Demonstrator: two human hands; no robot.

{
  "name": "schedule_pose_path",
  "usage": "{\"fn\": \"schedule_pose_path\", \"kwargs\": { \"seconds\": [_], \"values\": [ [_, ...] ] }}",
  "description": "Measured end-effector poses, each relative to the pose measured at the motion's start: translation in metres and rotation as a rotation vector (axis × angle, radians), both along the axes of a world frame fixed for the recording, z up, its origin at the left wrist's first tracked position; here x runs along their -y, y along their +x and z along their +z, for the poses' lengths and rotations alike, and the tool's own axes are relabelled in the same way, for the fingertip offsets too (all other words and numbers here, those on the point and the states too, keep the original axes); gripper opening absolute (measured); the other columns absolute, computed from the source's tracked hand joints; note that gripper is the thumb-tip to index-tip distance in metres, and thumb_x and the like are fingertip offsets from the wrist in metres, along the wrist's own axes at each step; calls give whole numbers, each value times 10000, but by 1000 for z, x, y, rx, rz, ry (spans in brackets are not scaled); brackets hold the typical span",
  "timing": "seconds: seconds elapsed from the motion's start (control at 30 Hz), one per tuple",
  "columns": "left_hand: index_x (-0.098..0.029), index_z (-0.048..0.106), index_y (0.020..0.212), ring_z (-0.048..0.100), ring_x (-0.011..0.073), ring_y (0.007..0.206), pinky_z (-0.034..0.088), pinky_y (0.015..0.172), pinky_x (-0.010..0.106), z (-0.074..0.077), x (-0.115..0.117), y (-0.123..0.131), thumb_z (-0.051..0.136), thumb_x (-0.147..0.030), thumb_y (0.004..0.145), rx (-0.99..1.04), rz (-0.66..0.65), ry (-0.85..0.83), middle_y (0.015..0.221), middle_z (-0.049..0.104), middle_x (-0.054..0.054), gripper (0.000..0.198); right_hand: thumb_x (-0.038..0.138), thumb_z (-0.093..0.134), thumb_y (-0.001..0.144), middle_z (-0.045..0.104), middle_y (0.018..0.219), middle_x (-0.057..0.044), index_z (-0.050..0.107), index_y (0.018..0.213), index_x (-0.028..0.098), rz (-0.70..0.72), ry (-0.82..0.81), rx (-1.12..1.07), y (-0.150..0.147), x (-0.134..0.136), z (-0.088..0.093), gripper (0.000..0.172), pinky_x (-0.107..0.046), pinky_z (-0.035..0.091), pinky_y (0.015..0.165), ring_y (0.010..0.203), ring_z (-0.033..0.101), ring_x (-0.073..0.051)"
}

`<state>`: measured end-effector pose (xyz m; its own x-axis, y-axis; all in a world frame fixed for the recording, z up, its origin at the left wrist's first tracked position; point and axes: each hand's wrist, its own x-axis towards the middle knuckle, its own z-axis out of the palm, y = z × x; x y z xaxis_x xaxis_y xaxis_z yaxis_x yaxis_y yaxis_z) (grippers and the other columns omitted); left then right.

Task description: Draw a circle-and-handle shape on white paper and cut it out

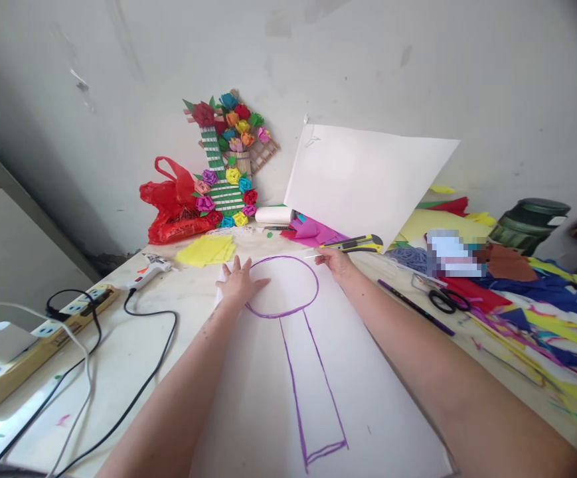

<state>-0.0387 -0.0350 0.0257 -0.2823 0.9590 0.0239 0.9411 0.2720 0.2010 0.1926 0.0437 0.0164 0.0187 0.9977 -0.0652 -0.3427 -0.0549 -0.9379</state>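
A large white sheet [263, 398] lies before me, bearing a purple marker outline of an oval and a long narrow strip below it. My left hand [239, 281] presses flat on the sheet at the oval's left side, fingers spread and holding nothing. At the oval's upper right, my right hand [336, 263] is closed on a yellow and black utility knife [360, 243]. Its thin blade points left over the oval's upper edge. Part of the handle is hidden by the fingers.
A glue gun [151, 271] and power strip [64, 315] with cords lie left. Right are a purple marker [415, 307], black scissors [448, 301], colored scraps [542, 318] and a green jar [530, 222]. Behind stand a flowered guitar-shaped craft [226, 192], red bag [171, 206] and white board [368, 179].
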Motion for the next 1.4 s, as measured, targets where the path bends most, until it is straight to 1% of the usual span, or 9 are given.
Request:
{"fn": "schedule_pose_path", "kwargs": {
  "seconds": [0.17,0.33,0.5,0.6,0.67,0.73,0.9,1.07,1.4],
  "values": [
    [-305,292,1429,82,403,1379,302,974,634,-4,-10,1,488,-675,719,6,-128,18,1552,72,50,825,113,629,594,553,454,-15,579,531,162,-127,-12,86,4,12,4,95,-262,461,440,431,499,-121],
    [-304,306,1422,66,396,1383,280,969,654,-4,-12,12,491,-664,734,22,-221,22,1551,65,48,798,149,658,609,539,466,0,563,525,174,-162,27,145,7,13,8,129,-302,501,584,462,508,-123],
    [-329,324,1410,88,384,1383,256,966,677,-3,-13,18,459,-681,749,9,-260,-5,1548,98,41,761,256,678,612,564,491,-5,553,448,181,-9,192,246,5,0,11,219,-305,466,741,595,553,-138],
    [-334,380,1382,106,377,1382,163,1005,683,-4,-14,20,451,-678,761,-83,-265,35,1535,174,46,714,309,692,596,598,550,-5,572,439,184,121,293,317,1,-11,10,234,-312,419,851,717,572,-149],
    [-328,440,1345,137,350,1381,113,1037,661,-5,-13,20,458,-639,785,-150,-307,75,1513,249,49,641,341,702,587,611,588,-1,583,445,184,186,320,368,-2,-19,9,243,-321,386,898,771,568,-156],
    [-310,504,1296,202,318,1365,157,1063,601,-6,-13,20,468,-586,808,-184,-363,111,1482,323,52,561,365,706,582,610,600,4,587,451,184,240,322,405,-4,-27,8,253,-327,364,918,785,561,-157],
    [-287,639,1108,362,260,1266,356,997,409,-8,-10,19,464,-438,851,-208,-500,214,1372,488,-11,345,378,710,589,587,572,20,590,467,183,311,337,432,-8,-41,5,259,-320,348,923,725,539,-139],
    [-267,623,1084,459,232,1154,406,930,375,-9,-6,27,404,-448,882,-187,-571,217,1183,632,9,349,372,732,584,599,591,13,593,475,187,323,310,439,-18,-44,3,256,-298,395,857,705,547,-133],
    [-221,595,1110,469,238,1145,414,904,363,-10,-5,33,404,-419,890,-237,-580,218,1113,650,47,352,303,795,507,605,596,12,651,595,173,359,200,383,-38,-51,-5,213,-248,458,674,619,534,-110]
  ]
}}
